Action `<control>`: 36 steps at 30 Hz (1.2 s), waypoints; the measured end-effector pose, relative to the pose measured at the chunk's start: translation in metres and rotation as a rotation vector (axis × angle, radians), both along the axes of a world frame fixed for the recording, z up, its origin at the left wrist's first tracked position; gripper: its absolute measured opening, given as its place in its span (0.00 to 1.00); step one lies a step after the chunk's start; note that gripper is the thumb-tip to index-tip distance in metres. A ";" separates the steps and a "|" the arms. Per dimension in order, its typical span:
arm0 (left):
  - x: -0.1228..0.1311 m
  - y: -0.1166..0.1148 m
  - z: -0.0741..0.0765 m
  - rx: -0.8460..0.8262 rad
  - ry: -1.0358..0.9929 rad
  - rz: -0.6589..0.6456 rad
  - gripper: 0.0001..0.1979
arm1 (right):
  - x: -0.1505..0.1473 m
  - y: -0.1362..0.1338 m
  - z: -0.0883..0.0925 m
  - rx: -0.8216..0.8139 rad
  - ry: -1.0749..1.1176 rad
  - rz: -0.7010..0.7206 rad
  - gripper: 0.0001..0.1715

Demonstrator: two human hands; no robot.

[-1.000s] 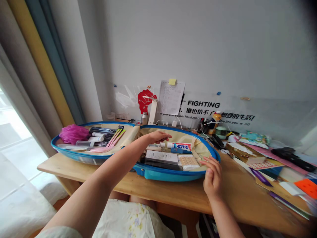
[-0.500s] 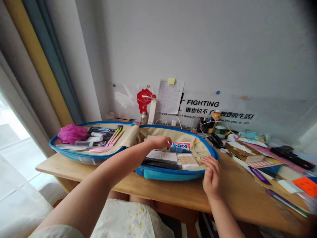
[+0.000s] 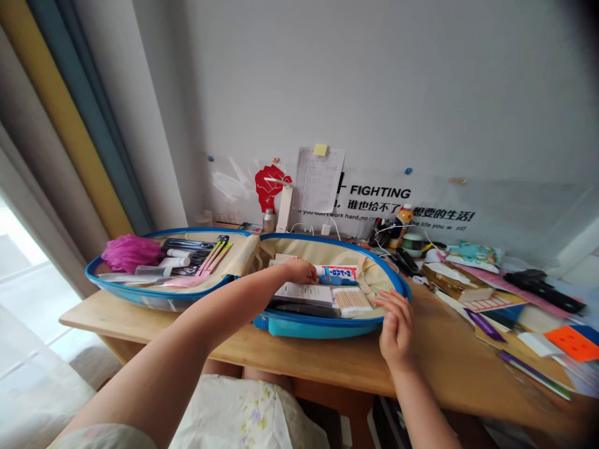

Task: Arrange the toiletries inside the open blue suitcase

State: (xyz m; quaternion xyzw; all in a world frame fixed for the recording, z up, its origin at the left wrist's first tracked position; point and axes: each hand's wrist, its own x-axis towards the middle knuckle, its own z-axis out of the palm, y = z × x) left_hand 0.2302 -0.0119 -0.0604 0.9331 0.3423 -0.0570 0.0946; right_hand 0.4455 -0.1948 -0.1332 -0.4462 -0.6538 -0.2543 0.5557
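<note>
The open blue case [image 3: 322,329] lies along the front edge of the tabletop [image 3: 327,362], its left half by the front left corner. The left hand [image 3: 301,272] is low inside the right half, beside the toothpaste [image 3: 337,272]. Its fingers are bent, and I cannot tell if they pinch anything. The right hand [image 3: 397,325], fingers loose and a bit apart, is at the rim near the cotton swabs [image 3: 352,301].
</note>
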 end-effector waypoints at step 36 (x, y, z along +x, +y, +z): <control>-0.018 0.002 0.031 -1.041 -1.010 0.331 0.13 | 0.001 0.001 -0.002 -0.010 0.027 0.002 0.19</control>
